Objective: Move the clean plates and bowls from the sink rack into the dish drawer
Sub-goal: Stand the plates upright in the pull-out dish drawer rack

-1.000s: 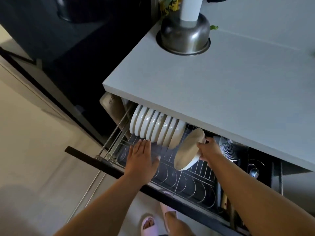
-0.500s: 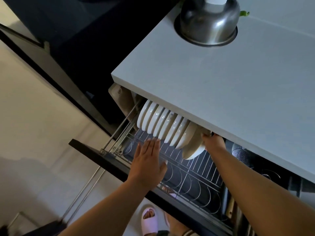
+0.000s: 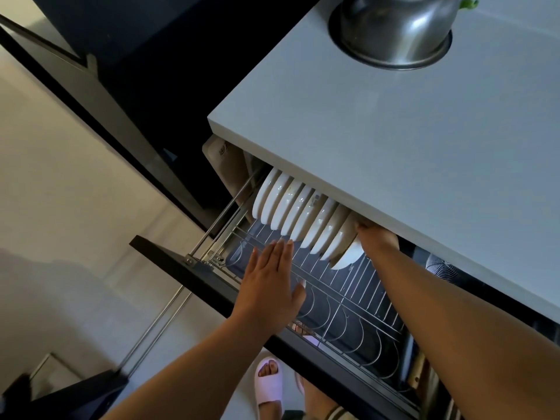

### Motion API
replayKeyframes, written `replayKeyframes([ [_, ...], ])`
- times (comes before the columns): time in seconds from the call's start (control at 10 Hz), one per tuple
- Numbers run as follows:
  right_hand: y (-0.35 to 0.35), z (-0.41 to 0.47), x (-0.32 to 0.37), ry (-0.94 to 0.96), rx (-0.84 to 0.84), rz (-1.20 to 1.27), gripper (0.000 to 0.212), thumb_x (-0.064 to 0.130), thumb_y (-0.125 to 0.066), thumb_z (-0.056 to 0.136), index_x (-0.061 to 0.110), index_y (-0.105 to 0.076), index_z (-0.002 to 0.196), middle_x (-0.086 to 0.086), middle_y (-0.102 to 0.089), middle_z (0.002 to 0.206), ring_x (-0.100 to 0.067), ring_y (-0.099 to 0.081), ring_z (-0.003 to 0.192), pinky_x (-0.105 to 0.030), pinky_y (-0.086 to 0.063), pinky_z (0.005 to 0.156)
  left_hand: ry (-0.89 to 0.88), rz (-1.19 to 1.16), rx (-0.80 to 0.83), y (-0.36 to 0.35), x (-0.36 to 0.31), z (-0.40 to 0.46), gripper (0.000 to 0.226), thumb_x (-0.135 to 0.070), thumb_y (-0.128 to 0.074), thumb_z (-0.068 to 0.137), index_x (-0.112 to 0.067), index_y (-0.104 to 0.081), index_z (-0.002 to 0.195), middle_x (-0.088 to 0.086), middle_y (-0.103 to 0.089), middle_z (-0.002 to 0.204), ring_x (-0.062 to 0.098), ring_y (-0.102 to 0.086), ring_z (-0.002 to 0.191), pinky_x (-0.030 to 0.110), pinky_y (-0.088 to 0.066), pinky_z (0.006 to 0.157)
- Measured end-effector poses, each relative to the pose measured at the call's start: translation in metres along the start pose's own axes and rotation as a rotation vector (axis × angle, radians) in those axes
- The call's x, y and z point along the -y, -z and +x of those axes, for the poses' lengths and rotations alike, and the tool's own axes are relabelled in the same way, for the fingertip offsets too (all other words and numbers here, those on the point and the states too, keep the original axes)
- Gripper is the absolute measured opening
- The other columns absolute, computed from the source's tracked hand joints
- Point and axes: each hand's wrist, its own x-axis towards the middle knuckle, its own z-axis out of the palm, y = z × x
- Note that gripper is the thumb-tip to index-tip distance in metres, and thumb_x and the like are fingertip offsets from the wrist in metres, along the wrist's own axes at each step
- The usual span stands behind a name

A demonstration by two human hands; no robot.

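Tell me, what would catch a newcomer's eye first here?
The row of white plates standing on edge at the back of the pulled-out dish drawer, just under the grey countertop. The right hand holds the last plate at the row's end; the left hand hovers flat over the wire rack. A steel bowl sits above.

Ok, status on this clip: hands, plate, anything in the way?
Right hand grips the end plate, seating it in the plate row. Left hand open, hovering over the drawer rack. Countertop overhangs the row.
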Motion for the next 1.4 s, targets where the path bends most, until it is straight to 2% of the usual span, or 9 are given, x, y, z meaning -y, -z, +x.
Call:
replayKeyframes([
  [0.2, -0.006, 0.014, 0.003, -0.043, -0.030, 0.092, 0.049, 0.022, -0.028, 0.104, -0.006, -0.027, 0.145, -0.021, -0.033, 0.150, -0.032, -0.033, 0.138, -0.017, -0.036, 0.102, 0.009, -0.029, 0.003, 0.001, 0.001, 0.000, 0.077, -0.054, -0.032, 0.098, -0.022, 0.011, 0.153, 0.001, 0.003, 0.163, 0.019, 0.008, 0.149, 0.044, 0.004, 0.121],
  [0.3, -0.010, 0.021, -0.001, 0.021, -0.068, -0.266, 0.059, 0.020, -0.031, 0.103, 0.016, -0.001, 0.153, -0.010, -0.009, 0.159, -0.032, -0.019, 0.143, -0.035, -0.029, 0.112, 0.010, -0.038, 0.004, 0.001, 0.001, 0.000, 0.077, -0.054, -0.033, 0.098, -0.022, 0.011, 0.153, 0.001, 0.002, 0.163, 0.019, 0.007, 0.149, 0.044, 0.003, 0.122],
  [0.4, -0.005, 0.012, -0.001, 0.082, -0.109, -0.181, 0.058, 0.015, -0.033, 0.102, 0.014, -0.006, 0.153, -0.011, -0.014, 0.159, -0.034, -0.024, 0.141, -0.039, -0.033, 0.109, 0.020, -0.054, 0.004, 0.003, 0.000, -0.001, 0.077, -0.053, -0.034, 0.098, -0.022, 0.009, 0.153, 0.001, 0.000, 0.163, 0.020, 0.004, 0.150, 0.042, 0.003, 0.122],
  [0.5, -0.003, -0.012, -0.005, 0.033, -0.149, 0.056, 0.049, 0.028, -0.047, 0.098, -0.001, -0.043, 0.136, -0.019, -0.052, 0.135, -0.035, -0.052, 0.120, -0.038, -0.046, 0.095, 0.032, -0.096, -0.012, 0.006, -0.002, -0.003, 0.075, -0.050, -0.037, 0.098, -0.021, 0.004, 0.154, 0.001, -0.007, 0.163, 0.021, -0.002, 0.149, 0.036, 0.004, 0.117],
  [0.7, -0.001, -0.065, -0.029, 0.082, -0.108, 0.122, 0.049, 0.034, -0.048, 0.095, 0.015, -0.042, 0.139, -0.008, -0.062, 0.120, -0.011, -0.056, 0.061, -0.021, -0.038, 0.050, 0.045, -0.268, 0.001, 0.015, -0.006, -0.010, 0.067, -0.041, -0.046, 0.097, -0.023, -0.013, 0.153, 0.004, -0.035, 0.153, 0.021, -0.029, 0.141, 0.039, -0.028, 0.115],
  [0.8, 0.006, -0.093, -0.043, 0.090, -0.132, 0.204, 0.038, 0.028, -0.049, 0.094, 0.013, -0.054, 0.128, -0.005, -0.068, 0.094, -0.012, -0.055, 0.055, -0.025, -0.045, 0.053, -0.001, -0.299, -0.007, 0.025, -0.018, -0.015, 0.063, -0.036, -0.049, 0.098, -0.022, -0.018, 0.152, 0.004, -0.041, 0.149, 0.019, -0.038, 0.136, 0.035, -0.036, 0.107],
  [1.0, 0.039, -0.159, -0.076, 0.130, -0.296, 0.391, 0.029, 0.026, -0.051, 0.096, 0.011, -0.059, 0.120, -0.009, -0.069, 0.100, -0.018, -0.056, 0.062, -0.027, -0.044, 0.058, -0.189, -0.263, -0.033, 0.042, -0.061, -0.029, 0.061, -0.037, -0.048, 0.097, -0.023, -0.021, 0.151, 0.001, -0.045, 0.145, 0.016, -0.047, 0.127, 0.033, -0.046, 0.098],
  [1.2, 0.073, -0.214, -0.122, 0.095, -0.515, 0.513, 0.029, 0.030, -0.053, 0.095, 0.016, -0.061, 0.120, 0.008, -0.063, 0.093, -0.002, -0.055, 0.065, -0.017, -0.039, 0.052, -0.355, -0.266, -0.055, 0.053, -0.114, -0.048, 0.054, -0.034, -0.047, 0.098, -0.023, -0.028, 0.148, -0.003, -0.051, 0.136, 0.011, -0.053, 0.113, 0.026, -0.046, 0.087],
  [1.4, 0.100, -0.263, -0.175, 0.032, -0.675, 0.599, 0.014, 0.030, -0.055, 0.093, 0.025, -0.062, 0.104, 0.012, -0.062, 0.081, -0.008, -0.058, 0.068, -0.025, -0.044, 0.059, -0.476, -0.287, -0.022, 0.049, -0.170, -0.069, 0.051, -0.034, -0.048, 0.097, -0.025, -0.033, 0.144, -0.005, -0.054, 0.130, 0.007, -0.057, 0.097, 0.031, -0.049, 0.085],
])
